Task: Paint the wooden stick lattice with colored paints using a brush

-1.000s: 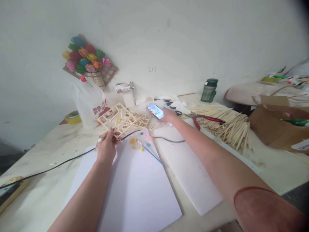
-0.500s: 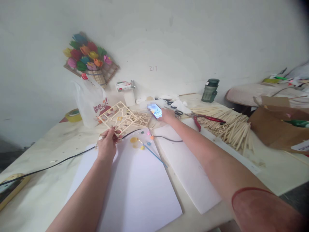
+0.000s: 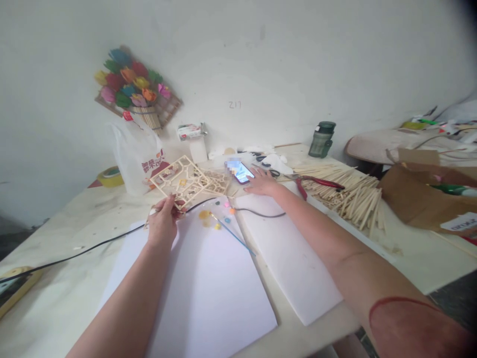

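My left hand [image 3: 162, 221] pinches the lower corner of a pale wooden lattice frame [image 3: 182, 182], tilted above the table, with a small yellow patch near its middle. Another wooden lattice panel [image 3: 219, 182] lies just behind it, partly covered. My right hand [image 3: 263, 183] is open, its fingers spread beside a lit phone [image 3: 244, 174] on the table; whether the fingertips touch its edge I cannot tell. Closer to me, a blue paintbrush [image 3: 238, 238] rests across the white paper [image 3: 208, 293], its tip by dabs of yellow paint [image 3: 204, 216].
Red-handled pliers [image 3: 320, 182] lie on a pile of wooden sticks [image 3: 357, 199]. A green bottle [image 3: 322, 140] stands near the wall. On the left are a white plastic bag [image 3: 130, 159], yellow tape [image 3: 111, 178] and a black cable [image 3: 93, 244]. A brown paper bag [image 3: 413, 199] sits at right.
My right hand's fingers have spread and the hand has drawn slightly right, showing more of the phone. The left hand keeps hold of the lattice frame. The view has shifted slightly.
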`<state>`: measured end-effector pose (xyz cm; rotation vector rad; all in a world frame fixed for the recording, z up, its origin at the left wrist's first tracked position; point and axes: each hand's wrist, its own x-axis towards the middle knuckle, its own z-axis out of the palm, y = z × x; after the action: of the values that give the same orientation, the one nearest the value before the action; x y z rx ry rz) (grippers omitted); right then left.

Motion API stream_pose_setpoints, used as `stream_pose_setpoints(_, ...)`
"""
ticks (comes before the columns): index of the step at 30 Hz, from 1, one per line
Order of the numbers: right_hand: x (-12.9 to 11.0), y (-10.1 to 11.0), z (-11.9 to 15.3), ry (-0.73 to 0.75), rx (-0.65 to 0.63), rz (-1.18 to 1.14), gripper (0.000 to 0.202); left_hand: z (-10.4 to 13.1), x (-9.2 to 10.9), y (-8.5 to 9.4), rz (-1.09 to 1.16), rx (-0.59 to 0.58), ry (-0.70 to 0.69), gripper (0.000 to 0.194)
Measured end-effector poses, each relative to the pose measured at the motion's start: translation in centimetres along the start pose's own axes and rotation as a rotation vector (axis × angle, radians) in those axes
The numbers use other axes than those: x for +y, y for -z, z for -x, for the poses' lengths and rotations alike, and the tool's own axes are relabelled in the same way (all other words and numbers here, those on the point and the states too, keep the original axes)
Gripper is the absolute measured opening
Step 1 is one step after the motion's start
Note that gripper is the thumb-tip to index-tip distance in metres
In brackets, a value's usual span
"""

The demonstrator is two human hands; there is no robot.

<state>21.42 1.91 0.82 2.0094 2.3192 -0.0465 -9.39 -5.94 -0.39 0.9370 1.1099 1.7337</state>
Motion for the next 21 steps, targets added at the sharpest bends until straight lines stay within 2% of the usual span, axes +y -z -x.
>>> stream_pose_setpoints(21, -0.05, -0.5, -0.54, 0.021, 0.069, 0.057, 0.072, 0.06, 0.06, -0.05, 0.011, 0.012, 0.017, 0.043)
